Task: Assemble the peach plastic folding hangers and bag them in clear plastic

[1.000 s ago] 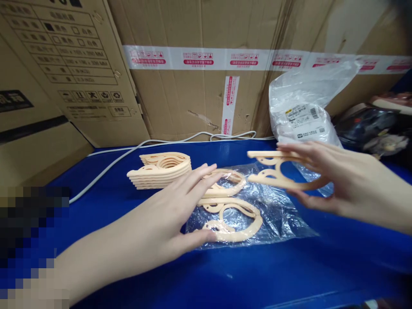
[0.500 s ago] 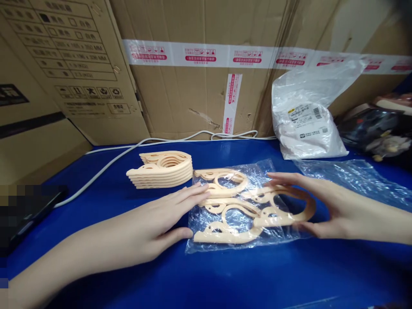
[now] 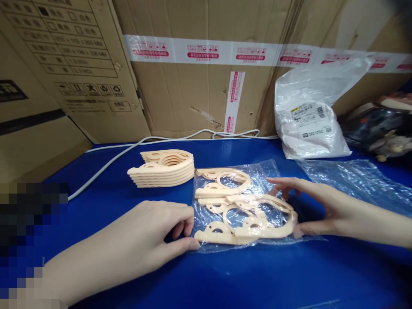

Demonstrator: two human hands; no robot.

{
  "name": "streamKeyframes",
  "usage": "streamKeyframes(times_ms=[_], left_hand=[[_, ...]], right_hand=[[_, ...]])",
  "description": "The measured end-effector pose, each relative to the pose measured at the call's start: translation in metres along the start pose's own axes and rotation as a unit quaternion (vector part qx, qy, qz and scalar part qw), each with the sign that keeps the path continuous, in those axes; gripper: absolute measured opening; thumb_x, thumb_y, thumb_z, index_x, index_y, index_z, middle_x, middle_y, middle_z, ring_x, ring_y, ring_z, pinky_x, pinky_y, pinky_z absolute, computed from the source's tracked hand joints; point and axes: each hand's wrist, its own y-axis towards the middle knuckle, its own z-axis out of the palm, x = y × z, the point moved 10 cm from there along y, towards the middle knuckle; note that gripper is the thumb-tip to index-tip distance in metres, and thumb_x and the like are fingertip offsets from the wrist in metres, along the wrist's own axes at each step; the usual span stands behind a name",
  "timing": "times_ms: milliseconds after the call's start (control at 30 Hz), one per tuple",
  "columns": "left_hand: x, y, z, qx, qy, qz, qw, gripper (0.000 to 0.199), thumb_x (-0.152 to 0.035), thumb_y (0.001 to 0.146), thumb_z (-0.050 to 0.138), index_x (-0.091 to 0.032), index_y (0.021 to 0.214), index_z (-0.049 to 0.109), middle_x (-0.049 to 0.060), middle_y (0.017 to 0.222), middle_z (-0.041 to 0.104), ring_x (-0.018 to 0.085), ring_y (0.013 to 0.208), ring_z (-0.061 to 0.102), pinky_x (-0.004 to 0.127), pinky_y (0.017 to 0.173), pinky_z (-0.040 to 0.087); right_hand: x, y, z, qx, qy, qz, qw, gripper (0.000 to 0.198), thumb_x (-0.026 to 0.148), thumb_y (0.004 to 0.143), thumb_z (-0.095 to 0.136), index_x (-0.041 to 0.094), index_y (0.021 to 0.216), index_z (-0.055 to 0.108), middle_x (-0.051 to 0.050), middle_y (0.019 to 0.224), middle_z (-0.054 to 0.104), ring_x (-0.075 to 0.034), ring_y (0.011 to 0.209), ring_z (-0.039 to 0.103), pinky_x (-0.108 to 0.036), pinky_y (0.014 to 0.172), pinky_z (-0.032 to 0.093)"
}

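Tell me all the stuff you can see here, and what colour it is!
loose hangers: about four, peach, on the clear bag
clear bag: one, see-through, mid-table
hanger stack: one pile, peach, behind left hand
white bag: one, labelled, back right
second clear bag: one, right
cable: one, white, along the boxes
cardboard boxes: several, brown, behind
table: blue
left hand: pinching the bag's edge
right hand: touching the hangers
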Motion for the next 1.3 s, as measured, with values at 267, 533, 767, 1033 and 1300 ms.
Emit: streamKeyframes(times_ms=[267, 533, 767, 1033, 1300], left_hand=[[0.002, 0.000, 0.004, 0.013, -0.048, -0.003, 0.999, 0.024, -0.039, 0.091, 0.057, -0.022, 0.073, 0.057, -0.006, 0.066, 0.060, 0.011, 0.057, 0.050, 0.022, 0.052, 0.031], [0.002, -0.002, 0.006, 0.027, -0.058, -0.003, 0.998, 0.021, -0.036, 0.093, 0.053, -0.022, 0.077, 0.057, -0.006, 0.072, 0.062, 0.011, 0.062, 0.051, 0.021, 0.057, 0.033], [0.009, -0.001, 0.010, 0.039, -0.068, -0.015, 0.997, 0.019, -0.035, 0.093, 0.052, -0.023, 0.079, 0.058, -0.006, 0.074, 0.063, 0.012, 0.065, 0.053, 0.021, 0.059, 0.034], [0.008, 0.000, 0.008, 0.040, -0.062, -0.025, 0.997, 0.017, -0.035, 0.091, 0.055, -0.024, 0.081, 0.063, -0.007, 0.071, 0.062, 0.010, 0.061, 0.051, 0.020, 0.055, 0.033], [0.004, -0.012, -0.029, -0.067, -0.025, 0.038, 0.997, 0.020, -0.041, 0.092, 0.052, -0.027, 0.090, 0.065, -0.005, 0.074, 0.065, 0.012, 0.061, 0.055, 0.019, 0.055, 0.040]], right_hand=[[0.017, 0.022, 0.020, 0.027, 0.052, -0.009, 0.998, 0.076, 0.046, 0.078, 0.072, 0.031, 0.146, 0.042, -0.005, 0.107, 0.069, -0.024, 0.091, 0.067, -0.037, 0.076, 0.058], [0.025, 0.025, 0.024, 0.029, 0.080, -0.029, 0.996, 0.069, 0.042, 0.080, 0.073, 0.031, 0.142, 0.046, -0.005, 0.121, 0.066, -0.022, 0.094, 0.066, -0.035, 0.080, 0.056], [0.022, 0.031, 0.027, 0.016, 0.104, -0.021, 0.994, 0.065, 0.044, 0.078, 0.074, 0.028, 0.137, 0.052, -0.005, 0.124, 0.066, -0.024, 0.103, 0.066, -0.035, 0.083, 0.055], [0.030, 0.027, 0.032, 0.024, 0.048, -0.044, 0.998, 0.064, 0.041, 0.080, 0.073, 0.028, 0.138, 0.049, -0.004, 0.129, 0.064, -0.023, 0.102, 0.067, -0.033, 0.083, 0.054], [0.034, 0.029, 0.034, 0.034, 0.038, -0.068, 0.996, 0.061, 0.044, 0.084, 0.067, 0.028, 0.140, 0.048, -0.005, 0.126, 0.066, -0.018, 0.078, 0.067, -0.031, 0.071, 0.055]])
